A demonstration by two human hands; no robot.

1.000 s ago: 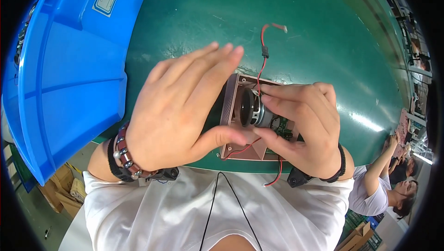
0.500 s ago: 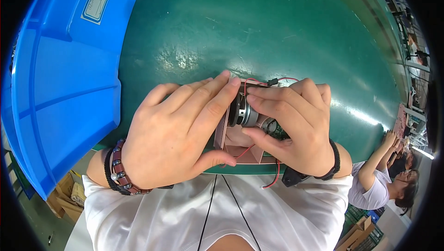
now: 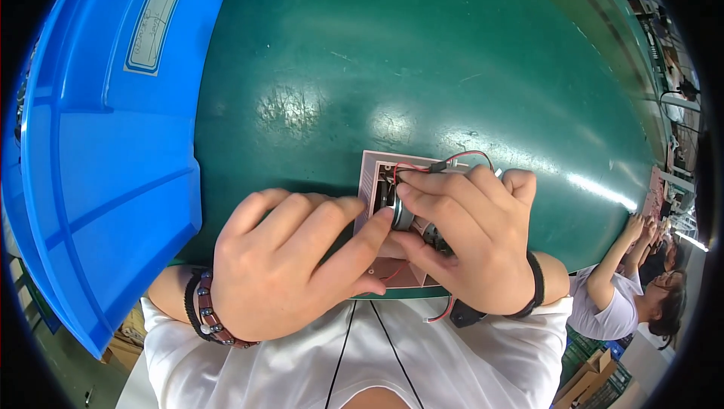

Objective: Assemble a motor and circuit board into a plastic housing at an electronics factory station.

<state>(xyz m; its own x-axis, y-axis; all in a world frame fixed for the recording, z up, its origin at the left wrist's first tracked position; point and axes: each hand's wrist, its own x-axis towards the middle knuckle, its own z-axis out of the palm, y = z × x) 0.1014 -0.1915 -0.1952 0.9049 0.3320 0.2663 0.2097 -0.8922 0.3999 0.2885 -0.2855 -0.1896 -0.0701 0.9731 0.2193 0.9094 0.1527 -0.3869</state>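
A pale pink plastic housing (image 3: pixel 371 162) lies at the table's near edge with its inside facing up. Between my two hands sits a round speaker (image 3: pixel 405 215) with a metallic rim, tilted on its side within the housing. My right hand (image 3: pixel 486 239) pinches it between thumb and fingertips. My left hand (image 3: pixel 283 266) is spread over the housing's left side, its index fingertip against the speaker and its thumb apart, nearer my body. Red and black wires with a black connector (image 3: pixel 437 168) loop past my right fingers. Part of a green circuit board (image 3: pixel 436 240) shows beneath my right hand.
A big blue plastic bin (image 3: pixel 124 153) with a paper label (image 3: pixel 153 26) stands along the left side. The green tabletop (image 3: pixel 422 55) stretches ahead. At far right, another person (image 3: pixel 611 303) sits working, with a cardboard box (image 3: pixel 588 379) below.
The housing has shifted toward my body, and more of its far edge shows. My left fingers have drawn back from the far edge, the index fingertip now on the speaker.
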